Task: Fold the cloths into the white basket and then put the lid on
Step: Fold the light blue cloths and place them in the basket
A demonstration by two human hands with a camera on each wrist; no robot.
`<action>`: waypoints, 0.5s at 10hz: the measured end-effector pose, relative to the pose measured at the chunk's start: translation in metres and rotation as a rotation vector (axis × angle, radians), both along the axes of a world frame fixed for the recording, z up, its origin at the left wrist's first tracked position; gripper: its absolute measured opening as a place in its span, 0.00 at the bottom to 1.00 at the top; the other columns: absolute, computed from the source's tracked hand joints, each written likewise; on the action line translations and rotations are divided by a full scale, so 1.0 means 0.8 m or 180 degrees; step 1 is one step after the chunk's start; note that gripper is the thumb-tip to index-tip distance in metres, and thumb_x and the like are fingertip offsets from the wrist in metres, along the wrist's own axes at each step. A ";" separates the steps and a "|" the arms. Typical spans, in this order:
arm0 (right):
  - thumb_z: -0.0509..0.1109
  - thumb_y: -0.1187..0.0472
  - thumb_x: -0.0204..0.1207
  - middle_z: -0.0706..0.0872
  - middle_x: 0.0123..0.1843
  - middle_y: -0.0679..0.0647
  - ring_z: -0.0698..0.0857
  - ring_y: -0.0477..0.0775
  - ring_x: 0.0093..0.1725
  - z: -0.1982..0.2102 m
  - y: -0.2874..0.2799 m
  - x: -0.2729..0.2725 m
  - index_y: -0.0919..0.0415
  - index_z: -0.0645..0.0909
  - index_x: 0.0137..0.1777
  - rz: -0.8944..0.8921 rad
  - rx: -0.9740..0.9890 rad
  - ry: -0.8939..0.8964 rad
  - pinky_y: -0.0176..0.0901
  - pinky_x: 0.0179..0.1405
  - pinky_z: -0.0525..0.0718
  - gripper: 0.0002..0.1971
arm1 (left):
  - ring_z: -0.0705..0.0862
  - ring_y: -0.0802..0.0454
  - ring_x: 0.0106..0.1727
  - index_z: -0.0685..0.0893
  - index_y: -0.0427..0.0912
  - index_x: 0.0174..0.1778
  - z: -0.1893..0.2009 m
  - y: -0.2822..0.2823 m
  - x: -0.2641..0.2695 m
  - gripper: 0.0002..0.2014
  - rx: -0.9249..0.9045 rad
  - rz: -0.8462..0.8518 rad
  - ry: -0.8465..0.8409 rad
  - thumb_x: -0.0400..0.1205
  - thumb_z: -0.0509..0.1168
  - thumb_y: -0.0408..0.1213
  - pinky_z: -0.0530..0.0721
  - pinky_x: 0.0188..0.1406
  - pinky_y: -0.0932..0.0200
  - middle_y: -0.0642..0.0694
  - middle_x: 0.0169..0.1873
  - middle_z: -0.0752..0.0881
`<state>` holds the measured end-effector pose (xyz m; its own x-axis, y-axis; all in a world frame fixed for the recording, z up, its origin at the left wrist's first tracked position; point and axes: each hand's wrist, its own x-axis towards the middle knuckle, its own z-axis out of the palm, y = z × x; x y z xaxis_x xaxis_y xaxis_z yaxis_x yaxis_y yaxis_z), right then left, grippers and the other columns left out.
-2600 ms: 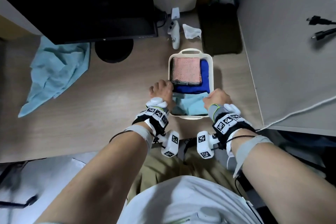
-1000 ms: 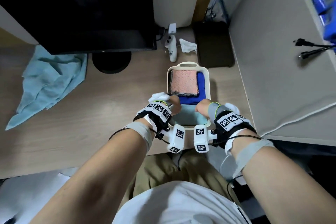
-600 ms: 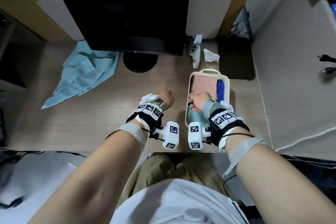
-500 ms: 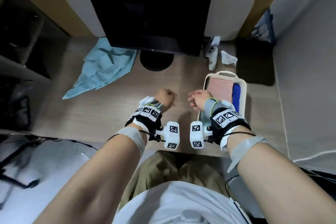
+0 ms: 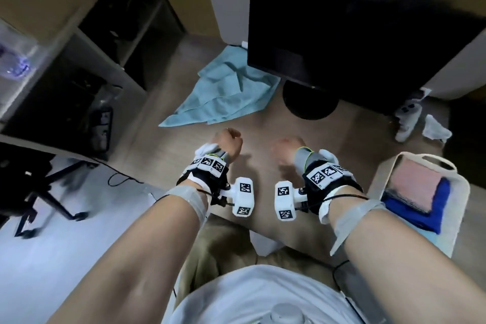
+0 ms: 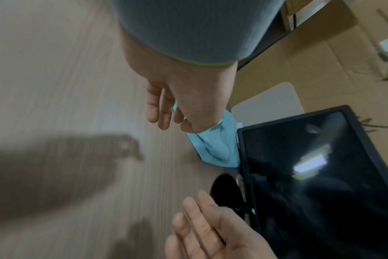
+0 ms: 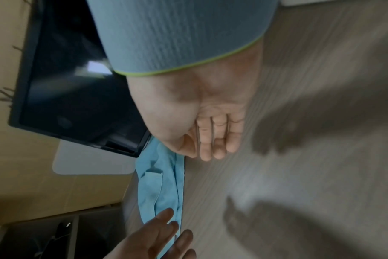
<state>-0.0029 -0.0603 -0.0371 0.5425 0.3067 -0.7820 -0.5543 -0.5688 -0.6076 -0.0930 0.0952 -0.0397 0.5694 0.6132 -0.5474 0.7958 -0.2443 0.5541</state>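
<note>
Three folded cloths sit in the white basket on the right, one light blue cloth waits by the screen, both hands – left hand, right hand – look loose and empty, and the lid – maybe the pale board behind the screen – is not on.

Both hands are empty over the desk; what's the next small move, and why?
Probably reach both hands forward to the crumpled light-blue cloth beside the black monitor: it lies unfolded, while the white plastic basket already holds folded cloths.

A crumpled teal cloth lies by the monitor; the white basket holds seemingly folded pink, blue cloths.
</note>
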 end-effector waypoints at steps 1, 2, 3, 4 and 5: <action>0.64 0.64 0.80 0.79 0.35 0.49 0.77 0.48 0.31 -0.020 0.063 0.012 0.49 0.75 0.36 0.0271 -0.0108 -0.0137 0.36 0.34 0.77 0.12 | 0.87 0.43 0.52 0.87 0.50 0.57 -0.011 0.067 0.017 0.15 0.0272 -0.0220 0.0263 0.76 0.63 0.40 0.83 0.60 0.52 0.43 0.58 0.85; 0.65 0.68 0.78 0.78 0.37 0.46 0.76 0.44 0.35 -0.039 0.128 0.021 0.47 0.76 0.35 0.0322 -0.0246 -0.0172 0.36 0.38 0.75 0.15 | 0.81 0.40 0.63 0.85 0.55 0.60 -0.031 0.132 0.036 0.20 0.0621 -0.0395 0.0490 0.72 0.62 0.49 0.77 0.68 0.48 0.41 0.68 0.76; 0.66 0.68 0.75 0.82 0.36 0.47 0.78 0.45 0.34 -0.064 0.178 0.028 0.50 0.80 0.34 0.0177 -0.0421 -0.0166 0.37 0.39 0.76 0.13 | 0.69 0.36 0.75 0.87 0.53 0.60 -0.047 0.178 0.047 0.26 0.0806 -0.0710 0.0579 0.68 0.58 0.52 0.65 0.75 0.47 0.38 0.76 0.69; 0.65 0.64 0.77 0.83 0.48 0.53 0.79 0.52 0.43 -0.066 0.202 0.034 0.55 0.85 0.49 0.0413 -0.0497 -0.0167 0.46 0.50 0.79 0.08 | 0.76 0.26 0.68 0.92 0.47 0.48 -0.058 0.200 0.060 0.23 0.1222 -0.0866 0.0096 0.68 0.57 0.50 0.65 0.70 0.50 0.27 0.71 0.75; 0.63 0.65 0.81 0.79 0.43 0.46 0.77 0.45 0.41 -0.060 0.211 0.040 0.64 0.80 0.69 0.0657 -0.0546 -0.0146 0.38 0.49 0.79 0.17 | 0.68 0.37 0.77 0.82 0.50 0.69 -0.076 0.228 0.062 0.22 0.0395 -0.1129 0.1149 0.78 0.63 0.47 0.64 0.77 0.50 0.38 0.77 0.70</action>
<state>0.0289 0.1088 -0.0852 0.5183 0.2796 -0.8082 -0.3899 -0.7638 -0.5143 -0.0432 0.2776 -0.1007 0.5425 0.4895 -0.6827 0.7871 -0.5802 0.2094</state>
